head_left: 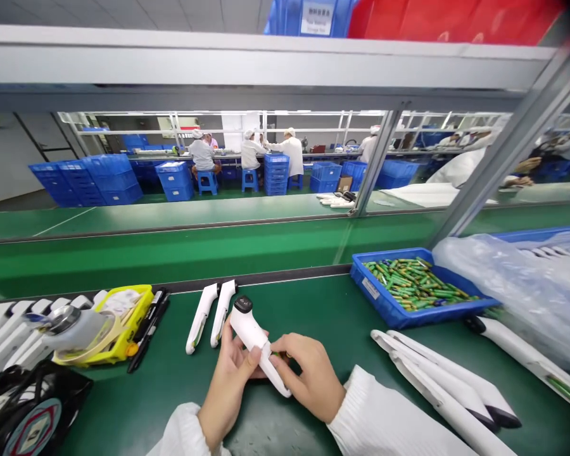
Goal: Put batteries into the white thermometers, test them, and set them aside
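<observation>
A white handheld thermometer (251,330) with a black head is held above the green bench, tilted with its head up and away. My left hand (228,383) is closed around its body from the left, thumb on the near side. At the handle's right side, my right hand (311,372) pinches a small green-and-gold battery (278,356), mostly hidden by the fingers. I cannot tell how far the battery sits inside the handle. Just beyond my left hand lie two similar white thermometers (202,318) with green batteries showing in their handles.
On the right stands a blue tray (384,310) of green batteries, with white housings (437,380) in front and a plastic bag (513,285) beside it. Left are a yellow tray (140,316), black pens (148,329), a bottle (78,339) and a tape roll (35,424). A metal post (498,145) rises at right.
</observation>
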The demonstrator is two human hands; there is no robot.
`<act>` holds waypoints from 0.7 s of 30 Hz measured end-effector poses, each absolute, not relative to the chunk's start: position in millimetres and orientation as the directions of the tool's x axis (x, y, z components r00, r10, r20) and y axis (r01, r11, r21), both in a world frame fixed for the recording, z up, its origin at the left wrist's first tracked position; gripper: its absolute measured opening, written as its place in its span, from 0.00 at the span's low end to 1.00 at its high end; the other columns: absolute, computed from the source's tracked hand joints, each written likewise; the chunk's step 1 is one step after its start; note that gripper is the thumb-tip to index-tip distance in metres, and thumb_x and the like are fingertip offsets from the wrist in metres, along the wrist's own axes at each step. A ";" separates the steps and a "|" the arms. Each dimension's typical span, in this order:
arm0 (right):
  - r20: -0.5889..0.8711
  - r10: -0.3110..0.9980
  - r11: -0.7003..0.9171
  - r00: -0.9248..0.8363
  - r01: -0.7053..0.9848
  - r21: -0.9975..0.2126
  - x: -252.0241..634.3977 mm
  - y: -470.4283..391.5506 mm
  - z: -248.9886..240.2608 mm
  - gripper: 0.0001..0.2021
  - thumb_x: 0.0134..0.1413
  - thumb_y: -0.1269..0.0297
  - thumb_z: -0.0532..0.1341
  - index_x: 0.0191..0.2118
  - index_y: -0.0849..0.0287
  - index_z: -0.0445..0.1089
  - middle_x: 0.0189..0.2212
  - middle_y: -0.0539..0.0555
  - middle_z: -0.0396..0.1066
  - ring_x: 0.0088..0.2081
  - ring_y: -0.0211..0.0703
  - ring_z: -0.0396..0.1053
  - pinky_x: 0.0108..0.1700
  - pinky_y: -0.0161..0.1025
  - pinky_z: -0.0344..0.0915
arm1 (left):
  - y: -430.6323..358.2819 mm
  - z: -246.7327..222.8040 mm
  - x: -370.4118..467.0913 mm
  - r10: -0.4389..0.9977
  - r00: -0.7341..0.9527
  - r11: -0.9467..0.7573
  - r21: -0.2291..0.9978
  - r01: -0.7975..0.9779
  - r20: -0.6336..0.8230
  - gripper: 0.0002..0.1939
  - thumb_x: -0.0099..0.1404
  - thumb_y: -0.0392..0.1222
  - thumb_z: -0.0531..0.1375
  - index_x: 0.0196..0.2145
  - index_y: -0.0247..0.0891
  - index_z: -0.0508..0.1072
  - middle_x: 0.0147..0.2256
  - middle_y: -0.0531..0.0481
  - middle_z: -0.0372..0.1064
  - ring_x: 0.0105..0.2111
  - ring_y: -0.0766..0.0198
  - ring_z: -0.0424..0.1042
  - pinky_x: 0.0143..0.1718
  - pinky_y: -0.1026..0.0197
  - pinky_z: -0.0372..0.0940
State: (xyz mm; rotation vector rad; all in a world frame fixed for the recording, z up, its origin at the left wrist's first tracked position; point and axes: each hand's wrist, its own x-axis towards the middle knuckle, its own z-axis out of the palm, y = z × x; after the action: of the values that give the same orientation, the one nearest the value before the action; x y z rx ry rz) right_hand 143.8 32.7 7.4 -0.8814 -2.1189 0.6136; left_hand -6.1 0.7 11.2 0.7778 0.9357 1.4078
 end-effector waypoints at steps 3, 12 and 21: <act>0.364 0.766 0.567 -0.529 0.291 -0.770 146.4 34.9 8.5 0.05 0.54 0.66 0.58 0.35 0.59 0.70 0.19 0.46 0.60 0.22 0.35 0.58 0.27 0.33 0.54 | -2.4 16.7 -8.4 0.993 -0.053 0.069 0.867 -0.494 -0.109 0.37 0.55 0.45 0.65 0.57 0.49 0.51 0.42 0.45 0.68 0.34 0.57 0.74 0.32 0.55 0.72; 0.345 0.670 0.665 -0.658 0.324 -0.673 151.2 34.7 11.5 0.16 0.64 0.63 0.48 0.53 0.55 0.66 0.28 0.52 0.70 0.27 0.40 0.65 0.32 0.35 0.58 | 1.4 13.4 -18.8 0.988 -0.054 0.090 0.822 -0.562 -0.145 0.24 0.60 0.43 0.61 0.52 0.48 0.58 0.42 0.47 0.68 0.45 0.50 0.71 0.34 0.54 0.72; 0.244 0.818 0.451 -0.520 0.318 -0.834 148.1 29.0 11.1 0.12 0.59 0.66 0.55 0.48 0.53 0.65 0.26 0.47 0.67 0.24 0.36 0.61 0.28 0.32 0.55 | 3.0 9.4 -9.2 0.994 -0.089 0.017 0.890 -0.455 -0.065 0.22 0.58 0.45 0.63 0.49 0.46 0.61 0.44 0.48 0.67 0.37 0.59 0.72 0.31 0.61 0.70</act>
State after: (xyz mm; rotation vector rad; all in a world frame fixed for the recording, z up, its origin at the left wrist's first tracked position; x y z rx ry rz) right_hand 148.1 29.0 11.1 -0.9461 -2.0533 0.9916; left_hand -9.2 3.0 9.4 0.7758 0.9438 1.4381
